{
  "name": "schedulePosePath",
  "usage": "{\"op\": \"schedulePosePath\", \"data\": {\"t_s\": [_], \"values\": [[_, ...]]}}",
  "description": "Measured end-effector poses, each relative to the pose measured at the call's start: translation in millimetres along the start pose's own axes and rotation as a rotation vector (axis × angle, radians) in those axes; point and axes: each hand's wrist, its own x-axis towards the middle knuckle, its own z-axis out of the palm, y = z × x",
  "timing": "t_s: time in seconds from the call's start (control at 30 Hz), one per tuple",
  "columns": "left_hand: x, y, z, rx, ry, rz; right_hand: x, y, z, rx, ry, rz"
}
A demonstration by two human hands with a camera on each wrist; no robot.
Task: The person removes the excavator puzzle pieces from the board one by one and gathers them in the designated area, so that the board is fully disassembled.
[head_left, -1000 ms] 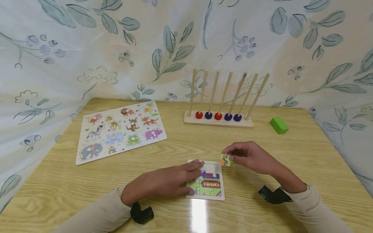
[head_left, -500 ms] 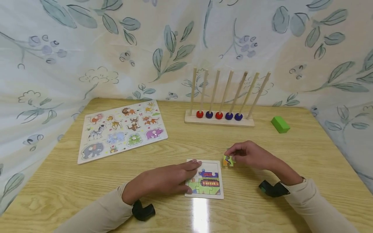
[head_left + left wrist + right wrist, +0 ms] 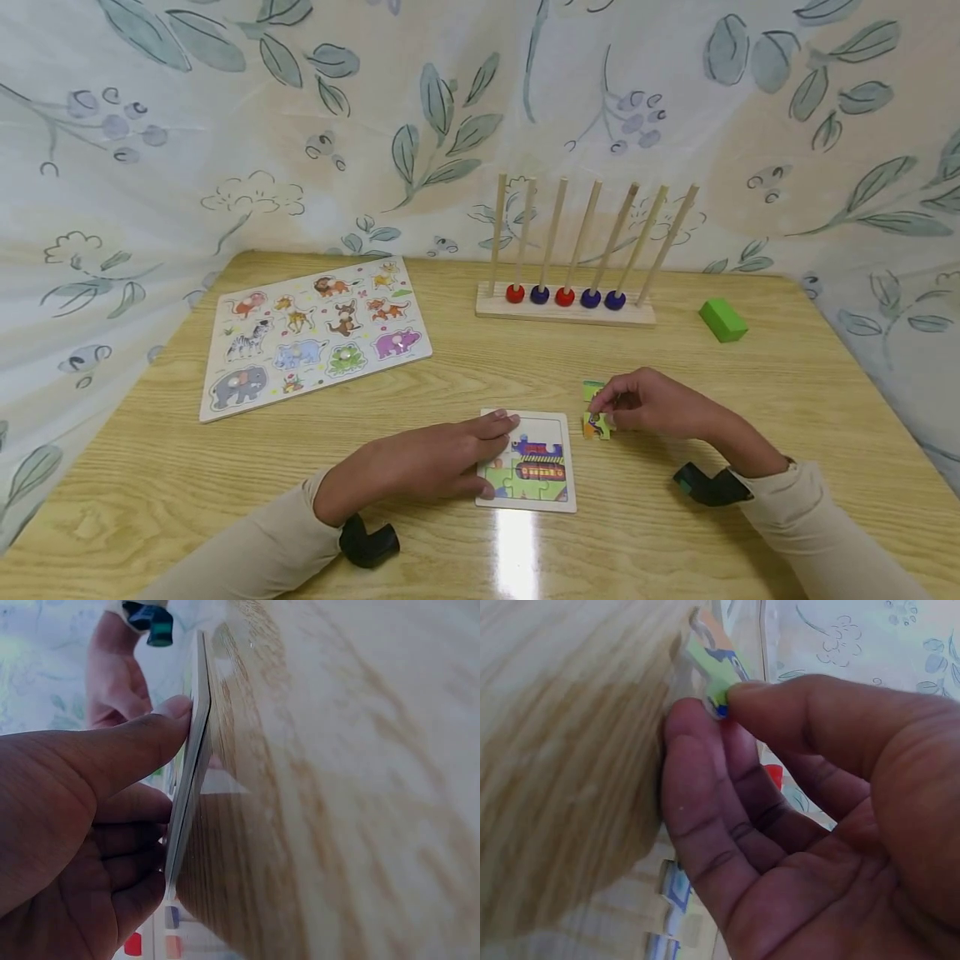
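Observation:
My left hand [image 3: 420,467] lies with fingers outstretched over the left part of a small jigsaw puzzle tray [image 3: 572,471]; in the left wrist view its thumb and fingertips are at the tray [image 3: 196,742]. Joined pieces in the tray show a colourful vehicle picture, and its upper part is bare. Right of the tray, my right hand [image 3: 660,408] pinches a jigsaw piece [image 3: 596,427], green with orange and blue, between thumb and fingers. The right wrist view shows that piece [image 3: 718,664] tilted at the thumb tip. Another green jigsaw piece [image 3: 592,389] lies just beyond, partly covered by the fingers.
An animal peg puzzle board [image 3: 315,337] lies at the back left. A wooden rack [image 3: 566,310] with upright rods and red and blue beads stands at the back, with a green block [image 3: 723,320] to its right. A patterned cloth [image 3: 337,125] hangs behind the table.
My right hand has moved slightly right, away from the tray, with the pinched piece, and the green piece beyond now shows. My left hand has stayed on the tray.

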Motion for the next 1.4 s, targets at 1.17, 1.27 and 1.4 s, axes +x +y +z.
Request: {"op": "schedulePosePath", "data": {"t_s": [1.17, 1.27, 1.4], "values": [[1.2, 1.2, 1.2, -0.033, -0.011, -0.017, 3, -11, -2.3, -0.115, 0.025, -0.011], [1.3, 0.6, 1.5, -0.040, -0.012, -0.018, 6, -12, 2.8, -0.104, 0.033, -0.013], [1.6, 0.5, 1.4, -0.050, -0.010, -0.018, 11, -13, 11.4, -0.094, 0.056, 0.000]]}}
